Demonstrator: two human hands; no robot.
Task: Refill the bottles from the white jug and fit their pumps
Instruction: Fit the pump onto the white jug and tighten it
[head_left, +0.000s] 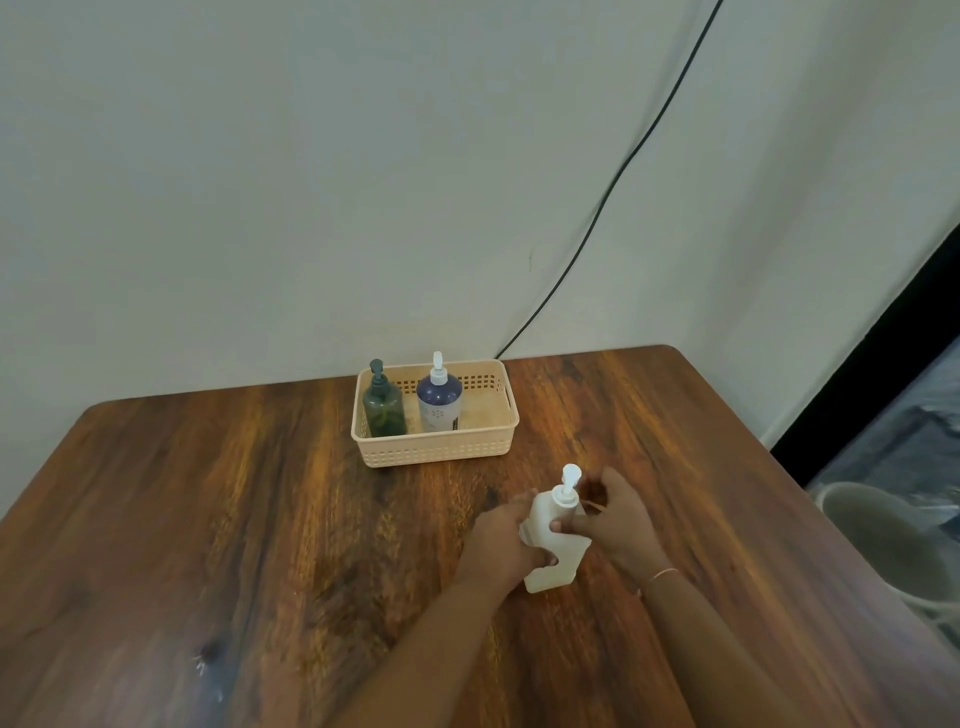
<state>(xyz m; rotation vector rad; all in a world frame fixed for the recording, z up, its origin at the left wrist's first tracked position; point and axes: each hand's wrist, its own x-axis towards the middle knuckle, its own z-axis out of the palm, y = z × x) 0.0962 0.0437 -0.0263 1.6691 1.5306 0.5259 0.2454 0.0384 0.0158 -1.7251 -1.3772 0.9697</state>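
A white bottle (550, 569) with a white pump (568, 487) on top stands on the wooden table (260, 519). My left hand (506, 540) grips its body from the left. My right hand (615, 519) holds it from the right, fingers at the pump collar. Behind it sits a peach basket (441, 454). In the basket stand a dark green pump bottle (383, 405) and a purple bottle (440, 397) with a white pump. No white jug is in view.
The basket's right part holds nothing. A black cable (613, 182) runs down the wall to the table's back edge. Past the table's right edge there is a pale rounded object (878, 530) on the floor.
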